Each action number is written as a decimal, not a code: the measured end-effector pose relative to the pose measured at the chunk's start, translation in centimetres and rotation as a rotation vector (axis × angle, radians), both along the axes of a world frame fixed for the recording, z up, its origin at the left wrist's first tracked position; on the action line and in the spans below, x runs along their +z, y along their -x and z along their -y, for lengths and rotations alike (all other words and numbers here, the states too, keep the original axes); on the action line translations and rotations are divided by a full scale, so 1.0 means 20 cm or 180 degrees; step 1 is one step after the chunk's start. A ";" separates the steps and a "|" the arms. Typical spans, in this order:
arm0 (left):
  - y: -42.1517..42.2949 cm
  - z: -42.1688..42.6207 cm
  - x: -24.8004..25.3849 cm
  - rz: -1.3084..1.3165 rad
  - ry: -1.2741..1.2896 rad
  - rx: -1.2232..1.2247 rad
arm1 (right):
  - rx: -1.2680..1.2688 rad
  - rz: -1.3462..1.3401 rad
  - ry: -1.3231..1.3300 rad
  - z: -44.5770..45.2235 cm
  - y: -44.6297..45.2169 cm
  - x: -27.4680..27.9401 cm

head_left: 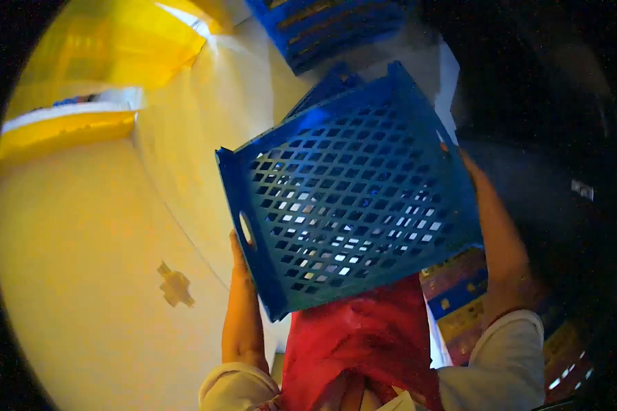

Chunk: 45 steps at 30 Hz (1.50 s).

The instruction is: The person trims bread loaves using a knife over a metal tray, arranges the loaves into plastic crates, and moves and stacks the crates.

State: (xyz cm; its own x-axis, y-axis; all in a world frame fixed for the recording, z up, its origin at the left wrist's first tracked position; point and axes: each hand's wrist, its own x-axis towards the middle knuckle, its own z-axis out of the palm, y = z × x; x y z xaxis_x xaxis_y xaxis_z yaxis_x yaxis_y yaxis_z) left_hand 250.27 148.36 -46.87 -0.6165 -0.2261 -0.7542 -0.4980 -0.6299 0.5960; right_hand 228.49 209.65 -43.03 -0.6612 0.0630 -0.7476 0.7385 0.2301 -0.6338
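A blue plastic crate [271, 291] with a diamond-mesh bottom is held up and tilted in front of my red apron [356, 335]. My left hand [236, 248] grips its left side near the oval handle hole; most of the fingers are hidden behind the wall. On the opposite side my right hand [465, 159] holds the crate, and a fingertip shows at the handle slot. The mesh lets light through from below, and I see nothing lying in the crate.
Another blue crate [336, 31] is at the top, and part of a further blue piece shows just behind the held one. Yellow crates [110, 41] stand at upper left beside a pale surface [82, 260] with a brown tape patch [176, 284]. Coloured crates [459, 294] stand lower right.
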 end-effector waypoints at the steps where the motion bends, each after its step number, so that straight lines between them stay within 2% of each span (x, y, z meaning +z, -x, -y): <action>1: -0.11 0.07 -0.23 0.0181 -0.0438 0.0324 | 0.0071 0.0003 -0.0037 0.02 0.09 -0.04; 2: -0.03 -0.10 -0.16 0.0441 -0.0355 0.0769 | 0.0145 -0.0005 -0.0070 0.04 0.20 -0.09; 4: 0.10 -0.29 -0.15 0.0202 -0.0351 0.0898 | 0.0276 -0.0036 -0.0102 0.09 0.45 -0.21; 5: 0.00 -0.23 -0.49 -0.0035 -0.0347 0.0827 | 0.0358 -0.0054 -0.0131 0.11 0.58 -0.28; 6: -0.04 -0.19 -0.50 0.0111 -0.0300 0.0818 | 0.0339 -0.0010 -0.0110 0.15 0.64 -0.35; 7: -0.01 -0.26 -0.51 -0.0167 0.0428 0.0744 | 0.0352 0.0001 -0.0144 0.18 0.71 -0.44; 10: 0.08 -0.40 -0.51 -0.0127 0.1838 0.0439 | 0.0322 0.0056 -0.0030 0.23 0.93 -0.62; 11: 0.06 -0.39 -0.61 -0.0074 0.0327 0.0951 | 0.0309 0.0065 0.0000 0.24 0.98 -0.67; 13: -0.01 -0.35 -0.78 0.0246 -0.1307 0.1503 | 0.0188 0.0140 0.0072 0.22 0.95 -0.78; 14: -0.03 -0.39 -0.78 0.0300 -0.1307 0.1517 | 0.0164 0.0154 0.0093 0.23 0.95 -0.79; 16: -0.07 -0.39 -0.85 -0.0027 0.0139 0.1208 | 0.0067 0.0209 0.0116 0.24 0.93 -0.81; 17: -0.05 -0.38 -0.81 -0.0024 0.0151 0.1226 | 0.0046 0.0240 0.0124 0.23 0.93 -0.81; 19: 0.00 -0.35 -0.75 0.0177 -0.0705 0.1292 | -0.0003 0.0281 0.0135 0.22 0.94 -0.81; 20: 0.02 -0.36 -0.74 0.0139 -0.0686 0.1304 | 0.0002 0.0298 0.0148 0.23 0.94 -0.81; 22: 0.02 -0.40 -0.75 0.0058 0.0095 0.1201 | -0.0052 0.0349 0.0175 0.22 0.94 -0.80; 23: 0.03 -0.41 -0.76 0.0274 0.0346 0.0967 | -0.0073 0.0360 0.0168 0.22 0.94 -0.79; 24: 0.04 -0.41 -0.76 0.0281 0.0348 0.0975 | -0.0078 0.0366 0.0173 0.23 0.94 -0.79; 26: 0.09 -0.38 -0.77 0.0439 -0.0937 0.1365 | -0.0104 0.0348 0.0132 0.21 0.95 -0.77; 28: 0.07 -0.28 -0.78 0.0334 -0.0374 0.1242 | -0.0116 0.0366 0.0162 0.23 0.98 -0.80; 30: 0.05 -0.27 -0.84 0.0467 -0.0559 0.1657 | -0.0132 0.0400 0.0170 0.21 0.95 -0.78; 31: 0.06 -0.26 -0.83 0.0468 -0.0585 0.1624 | -0.0146 0.0409 0.0175 0.20 0.91 -0.76; 37: 0.07 -0.27 -0.68 0.0456 -0.0171 0.1034 | -0.0181 0.0400 0.0168 0.18 0.76 -0.69; 41: 0.09 -0.33 -0.64 0.0514 0.0744 0.0424 | -0.0093 0.0307 0.0094 0.20 0.84 -0.71; 42: 0.11 -0.35 -0.67 0.0428 0.0660 0.0488 | -0.0061 0.0272 0.0090 0.22 0.87 -0.73; 44: 0.12 -0.37 -0.78 -0.0010 -0.0501 0.1008 | -0.0068 0.0261 0.0137 0.25 0.92 -0.76; 45: 0.07 -0.35 -0.87 0.0009 -0.0511 0.1006 | -0.0071 0.0262 0.0141 0.24 0.92 -0.77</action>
State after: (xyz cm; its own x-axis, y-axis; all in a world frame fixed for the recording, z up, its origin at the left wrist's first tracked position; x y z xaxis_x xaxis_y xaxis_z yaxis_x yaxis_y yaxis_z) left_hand 248.80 155.27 -64.25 -0.5329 -0.2838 -0.7972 -0.2649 -0.8388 0.4757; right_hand 210.07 204.78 -58.45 -0.5963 0.0427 -0.8016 0.7931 0.1859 -0.5801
